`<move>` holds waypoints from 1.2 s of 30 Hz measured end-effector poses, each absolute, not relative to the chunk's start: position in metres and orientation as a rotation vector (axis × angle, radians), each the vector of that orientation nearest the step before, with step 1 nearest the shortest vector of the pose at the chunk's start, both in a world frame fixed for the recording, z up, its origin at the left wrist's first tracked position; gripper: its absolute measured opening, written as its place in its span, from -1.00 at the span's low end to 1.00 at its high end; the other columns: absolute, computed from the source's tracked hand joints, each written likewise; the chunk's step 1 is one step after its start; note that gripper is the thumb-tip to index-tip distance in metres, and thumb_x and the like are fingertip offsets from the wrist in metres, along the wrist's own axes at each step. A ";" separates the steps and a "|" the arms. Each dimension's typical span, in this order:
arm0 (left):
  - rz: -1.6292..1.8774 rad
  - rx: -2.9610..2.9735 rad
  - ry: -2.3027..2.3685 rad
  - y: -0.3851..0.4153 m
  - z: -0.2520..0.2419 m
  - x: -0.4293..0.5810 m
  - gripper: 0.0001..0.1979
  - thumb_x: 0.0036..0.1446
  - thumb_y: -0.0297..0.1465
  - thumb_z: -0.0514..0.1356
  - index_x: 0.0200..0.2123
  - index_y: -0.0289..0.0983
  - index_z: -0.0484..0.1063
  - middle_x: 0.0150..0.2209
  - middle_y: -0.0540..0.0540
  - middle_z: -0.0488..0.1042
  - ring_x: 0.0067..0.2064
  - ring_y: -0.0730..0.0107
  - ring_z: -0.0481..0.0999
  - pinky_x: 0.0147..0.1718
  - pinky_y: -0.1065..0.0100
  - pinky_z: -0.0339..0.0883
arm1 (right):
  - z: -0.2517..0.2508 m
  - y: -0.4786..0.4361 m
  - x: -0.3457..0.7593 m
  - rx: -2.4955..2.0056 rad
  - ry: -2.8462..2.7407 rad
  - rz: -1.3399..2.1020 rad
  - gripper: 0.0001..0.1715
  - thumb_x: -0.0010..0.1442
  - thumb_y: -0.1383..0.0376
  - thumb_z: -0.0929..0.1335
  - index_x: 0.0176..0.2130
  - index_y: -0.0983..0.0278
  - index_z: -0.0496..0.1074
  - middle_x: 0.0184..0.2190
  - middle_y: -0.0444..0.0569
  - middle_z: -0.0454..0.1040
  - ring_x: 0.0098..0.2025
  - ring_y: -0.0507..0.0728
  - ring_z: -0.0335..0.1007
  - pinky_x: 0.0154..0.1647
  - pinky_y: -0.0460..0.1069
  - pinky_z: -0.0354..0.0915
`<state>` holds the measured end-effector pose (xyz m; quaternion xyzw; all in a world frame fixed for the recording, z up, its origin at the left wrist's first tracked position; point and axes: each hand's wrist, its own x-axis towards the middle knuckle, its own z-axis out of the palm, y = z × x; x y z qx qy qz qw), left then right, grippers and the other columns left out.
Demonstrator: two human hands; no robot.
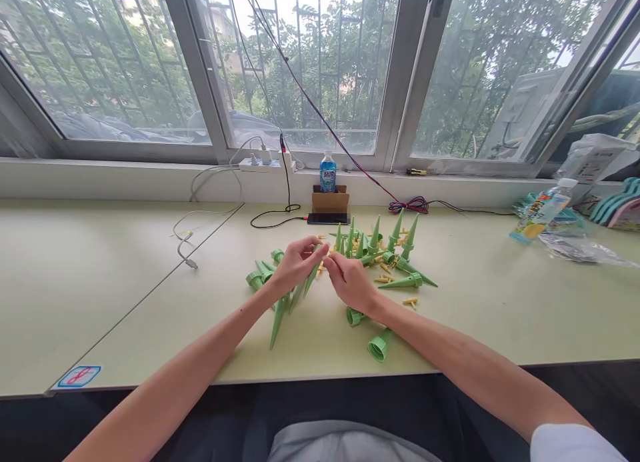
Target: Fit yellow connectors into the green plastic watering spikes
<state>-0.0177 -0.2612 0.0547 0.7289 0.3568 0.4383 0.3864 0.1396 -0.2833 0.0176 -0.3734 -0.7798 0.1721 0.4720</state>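
Observation:
My left hand (296, 265) is closed on a green plastic watering spike (311, 282), its pointed end slanting down toward the table. Just to the right, my right hand (350, 282) is pinched, its fingertips almost touching the left ones; whatever sits in that pinch is hidden. Under and left of the left hand lie several more green spikes (278, 323). Beyond the right hand several spikes stand upright on their caps (410, 239), with small yellow valve pieces (384, 277) scattered among them. Two threaded caps (379, 347) show below my right wrist.
A phone (327, 219) lies before a cardboard box (331, 200) with a blue bottle (328, 172) by it. Coiled cable (414, 205), a drink bottle (543, 212) and plastic bags are to the right. A white cable (186, 249) lies left. Windows rise behind the table (500, 302).

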 end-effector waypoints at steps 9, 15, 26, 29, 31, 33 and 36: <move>1.142 1.924 0.936 -0.260 0.051 -0.019 -0.67 0.19 -0.11 0.17 -0.37 -0.28 0.36 -0.59 0.09 0.20 -0.57 0.59 0.13 -0.60 0.50 0.01 | 0.015 -0.282 0.140 -0.926 -1.899 0.483 -0.61 0.42 0.14 0.09 -0.42 0.22 0.13 -0.63 -0.22 0.20 -0.61 -0.02 0.08 -0.51 -0.09 0.01; 1.157 1.976 0.919 -0.257 0.047 -0.019 -0.69 0.20 -0.13 0.16 -0.36 -0.29 0.38 -0.57 0.08 0.18 -0.57 0.59 0.10 -0.61 0.49 -0.04 | 0.014 -0.281 0.140 -0.906 -1.874 0.465 -0.58 0.42 0.15 0.07 -0.42 0.24 0.20 -0.66 -0.21 0.19 -0.62 -0.01 0.09 -0.51 -0.09 0.04; 1.161 1.786 0.898 -0.266 0.060 -0.015 -0.64 0.17 -0.10 0.19 -0.44 -0.29 0.34 -0.61 0.09 0.16 -0.57 0.59 0.13 -0.63 0.50 0.02 | 0.019 -0.284 0.138 -0.937 -1.821 0.329 -0.61 0.39 0.18 0.13 -0.46 0.23 0.15 -0.64 -0.22 0.14 -0.61 -0.02 0.01 -0.53 -0.10 -0.01; 1.147 1.763 0.919 -0.264 0.059 -0.016 -0.63 0.16 -0.09 0.19 -0.44 -0.29 0.34 -0.60 0.08 0.20 -0.57 0.59 0.15 -0.63 0.50 0.01 | 0.020 -0.286 0.138 -0.926 -1.796 0.307 -0.73 0.37 0.20 0.17 -0.34 0.24 0.27 -0.60 -0.23 0.22 -0.60 -0.03 0.06 -0.52 -0.12 0.02; 1.142 1.755 0.932 -0.263 0.058 -0.017 -0.63 0.16 -0.08 0.19 -0.45 -0.29 0.34 -0.60 0.07 0.22 -0.58 0.59 0.16 -0.63 0.49 0.01 | 0.021 -0.287 0.138 -0.931 -1.793 0.310 -0.80 0.36 0.21 0.20 -0.25 0.25 0.30 -0.60 -0.24 0.24 -0.60 -0.03 0.10 -0.50 -0.12 0.05; 1.134 1.750 0.948 -0.262 0.057 -0.017 -0.62 0.17 -0.07 0.18 -0.44 -0.28 0.35 -0.61 0.07 0.23 -0.60 0.59 0.18 -0.65 0.49 0.00 | 0.021 -0.287 0.137 -0.938 -1.797 0.313 -0.84 0.34 0.22 0.22 -0.19 0.26 0.30 -0.62 -0.26 0.24 -0.61 -0.03 0.12 -0.50 -0.12 0.06; 1.128 1.740 0.972 -0.261 0.057 -0.018 -0.62 0.17 -0.06 0.17 -0.44 -0.28 0.35 -0.61 0.06 0.26 -0.61 0.57 0.22 -0.67 0.48 -0.01 | 0.021 -0.288 0.137 -0.935 -1.803 0.313 -0.84 0.32 0.23 0.24 -0.14 0.26 0.28 -0.60 -0.26 0.25 -0.60 -0.02 0.16 -0.49 -0.12 0.09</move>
